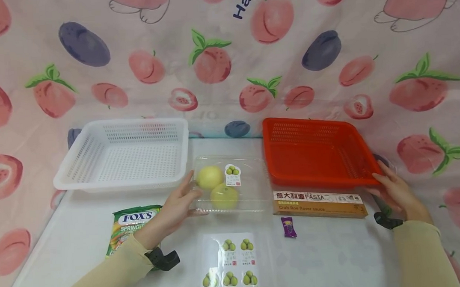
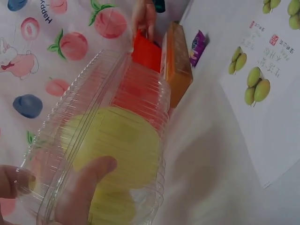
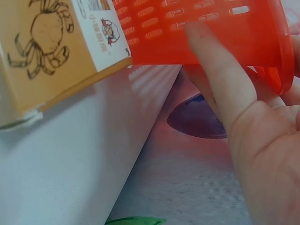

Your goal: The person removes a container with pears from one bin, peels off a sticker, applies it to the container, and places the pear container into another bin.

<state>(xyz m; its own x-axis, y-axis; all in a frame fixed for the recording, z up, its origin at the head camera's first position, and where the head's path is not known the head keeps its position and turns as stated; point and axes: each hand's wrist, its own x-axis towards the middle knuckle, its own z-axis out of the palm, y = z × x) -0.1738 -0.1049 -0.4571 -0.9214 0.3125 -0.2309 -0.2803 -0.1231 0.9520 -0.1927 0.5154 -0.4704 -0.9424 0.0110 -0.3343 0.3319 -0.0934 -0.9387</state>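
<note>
At the middle of the table is a clear plastic clamshell box (image 1: 255, 193) with two round yellow-green fruits (image 1: 210, 177) inside and a fruit sticker (image 1: 232, 175) on its lid. My left hand (image 1: 177, 205) holds its left end, with the thumb (image 2: 91, 183) across the clear wall in the left wrist view. To the right stands a red plastic basket (image 1: 324, 181), and my right hand (image 1: 398, 194) grips its front right corner. The right wrist view shows a finger or thumb along the basket's slotted wall (image 3: 258, 42) and part of the hand at the rim.
A white basket (image 1: 124, 183) stands at the back left. Before it lies a green FOX'S candy bag (image 1: 122, 225), partly behind my left forearm. A pasta box (image 1: 319, 204) lies before the red basket, near a small purple packet (image 1: 289, 227). A sticker sheet (image 1: 231, 263) lies in front.
</note>
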